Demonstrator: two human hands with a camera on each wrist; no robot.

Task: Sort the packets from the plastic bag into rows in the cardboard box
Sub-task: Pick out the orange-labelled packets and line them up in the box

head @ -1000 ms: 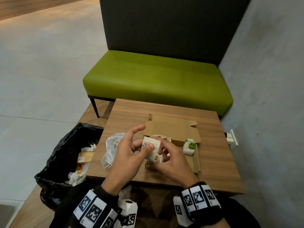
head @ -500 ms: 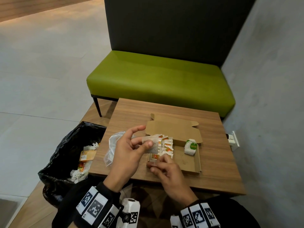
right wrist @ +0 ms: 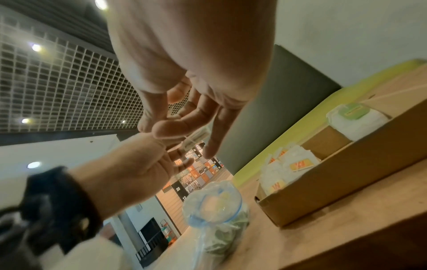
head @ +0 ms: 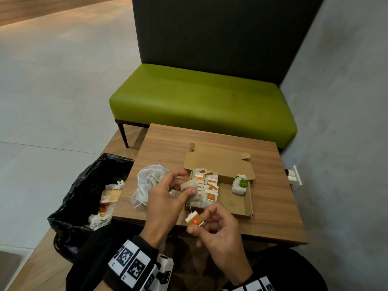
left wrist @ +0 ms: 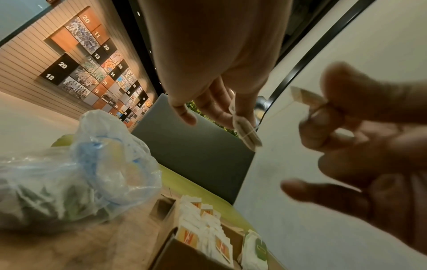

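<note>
My left hand (head: pixel 184 183) pinches a pale tea-bag packet (head: pixel 190 185) between thumb and fingers, just left of the cardboard box (head: pixel 248 208). My right hand (head: pixel 201 221) pinches that packet's orange-and-white tag (head: pixel 194 219) near the table's front edge; a thin string runs between the two. Inside the box, rows of orange-tagged packets (head: pixel 206 183) fill the left side and one green-tagged packet (head: pixel 240 184) stands at the right. The clear plastic bag (head: pixel 147 181) with more packets lies left of my left hand. The left wrist view shows the held packet (left wrist: pixel 246 133) and tag (left wrist: pixel 305 95).
The box's lid flap (head: pixel 218 162) stands open at the back. A black bin bag (head: pixel 84 196) with rubbish sits left of the small wooden table (head: pixel 273 206). A green bench (head: pixel 199 101) is behind it and a grey wall at the right.
My right hand has drawn back from the packet toward the front edge, pulling the tag out on its string. My left hand keeps the packet beside the box.
</note>
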